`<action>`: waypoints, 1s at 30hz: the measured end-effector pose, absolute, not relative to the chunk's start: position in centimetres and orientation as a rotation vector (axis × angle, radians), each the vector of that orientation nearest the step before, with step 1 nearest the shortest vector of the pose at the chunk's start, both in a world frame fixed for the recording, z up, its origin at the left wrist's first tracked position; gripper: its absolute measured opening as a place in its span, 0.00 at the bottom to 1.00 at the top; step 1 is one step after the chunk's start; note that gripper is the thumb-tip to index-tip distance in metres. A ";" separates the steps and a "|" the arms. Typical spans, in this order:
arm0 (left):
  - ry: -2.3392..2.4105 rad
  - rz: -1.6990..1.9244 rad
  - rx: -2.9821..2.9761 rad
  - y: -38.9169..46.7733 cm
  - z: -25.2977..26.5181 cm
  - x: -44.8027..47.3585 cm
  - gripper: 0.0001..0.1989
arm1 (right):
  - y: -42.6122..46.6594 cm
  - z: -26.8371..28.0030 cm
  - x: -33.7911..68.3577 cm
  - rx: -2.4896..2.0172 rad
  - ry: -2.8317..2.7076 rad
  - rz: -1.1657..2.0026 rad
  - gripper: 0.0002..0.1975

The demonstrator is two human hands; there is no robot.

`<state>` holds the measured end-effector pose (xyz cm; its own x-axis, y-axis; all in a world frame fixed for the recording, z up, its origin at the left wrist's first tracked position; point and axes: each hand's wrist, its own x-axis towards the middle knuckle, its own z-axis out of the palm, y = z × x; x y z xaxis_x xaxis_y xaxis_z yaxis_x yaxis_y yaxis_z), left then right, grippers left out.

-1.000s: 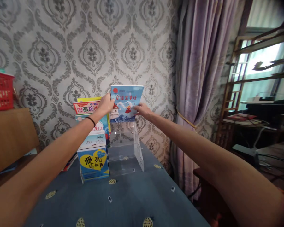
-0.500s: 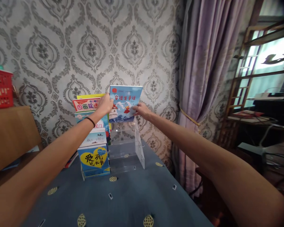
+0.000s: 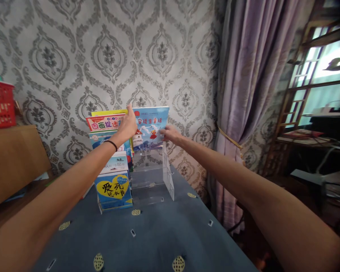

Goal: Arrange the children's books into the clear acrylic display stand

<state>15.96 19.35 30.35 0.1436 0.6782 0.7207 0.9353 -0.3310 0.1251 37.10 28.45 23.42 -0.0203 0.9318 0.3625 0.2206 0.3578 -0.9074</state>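
Observation:
A blue picture book (image 3: 149,130) with red Chinese lettering stands upright at the back right of a clear plastic tiered rack (image 3: 168,177). Its lower edge is behind a transparent panel of the rack. My left hand (image 3: 129,124), a dark band at its wrist, is closed on the book's left edge, its fingers partly hidden. On the opposite edge, my right hand (image 3: 171,135) pinches the book between thumb and fingers. Left of it, the rack's tiers hold several books, among them a blue one with a yellow heart (image 3: 114,190) in front and a pink-lettered one (image 3: 104,124) higher up.
The rack stands on a dark blue tablecloth (image 3: 116,234) with pineapple prints, close to a patterned wall (image 3: 161,49). A purple curtain (image 3: 238,94) hangs at the right. To the left, a red basket (image 3: 0,104) sits on a wooden cabinet (image 3: 17,162).
The book has come down a little, its lower part now behind the rack's clear panel. My left hand has shifted up along its edge. The view has moved slightly.

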 end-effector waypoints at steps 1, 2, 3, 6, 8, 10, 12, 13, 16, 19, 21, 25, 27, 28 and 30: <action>-1.532 -0.972 -2.089 19.2 30.4 16.0 0.35 | 28.5 23.3 37.1 -1.100 -1.506 0.799 0.04; -1.521 -0.935 -2.100 19.1 30.5 16.0 0.34 | 28.5 23.2 37.1 -1.109 -1.508 0.796 0.04; -1.516 -0.896 -2.105 19.0 30.6 16.0 0.33 | 28.6 23.2 37.1 -1.117 -1.512 0.793 0.04; -1.518 -0.793 -2.092 18.7 30.8 16.2 0.28 | 28.5 23.0 37.0 -1.138 -1.528 0.780 0.03; -1.523 -0.742 -2.056 18.5 31.0 16.3 0.26 | 28.3 22.9 36.9 -1.150 -1.539 0.767 0.02; -1.520 -0.685 -2.014 18.3 31.3 16.4 0.24 | 28.1 22.9 36.8 -1.162 -1.548 0.753 0.03; -1.523 -0.624 -1.974 18.0 31.6 16.5 0.23 | 28.1 22.8 36.7 -1.174 -1.558 0.737 0.03; -1.525 -0.593 -1.959 17.9 31.8 16.6 0.22 | 28.1 22.9 36.6 -1.180 -1.562 0.727 0.03; -1.521 -0.511 -1.934 17.8 32.3 16.8 0.20 | 28.3 22.9 36.6 -1.193 -1.572 0.676 0.05; -1.503 -0.454 -1.958 18.0 32.8 16.9 0.18 | 28.5 23.0 36.8 -1.179 -1.573 0.583 0.12; -1.460 -0.442 -1.995 18.3 33.5 16.7 0.18 | 28.6 23.0 37.0 -1.154 -1.581 0.522 0.17; -1.257 -0.519 -2.193 18.9 35.9 14.9 0.17 | 28.8 22.9 37.2 -1.111 -1.609 0.429 0.24; -1.205 -0.637 -2.191 19.2 37.5 13.5 0.17 | 28.9 22.8 37.3 -1.102 -1.621 0.398 0.25; -1.206 -0.692 -2.146 19.4 38.1 12.6 0.18 | 28.9 22.8 37.3 -1.100 -1.625 0.386 0.25; -1.239 -0.715 -2.072 19.7 39.2 10.9 0.20 | 29.0 22.7 37.3 -1.096 -1.630 0.371 0.26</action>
<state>10.94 19.70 39.17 0.4152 0.5681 0.7105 0.8995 -0.3730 -0.2274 37.33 29.05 22.69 0.0103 0.8015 0.5979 0.4635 0.5260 -0.7131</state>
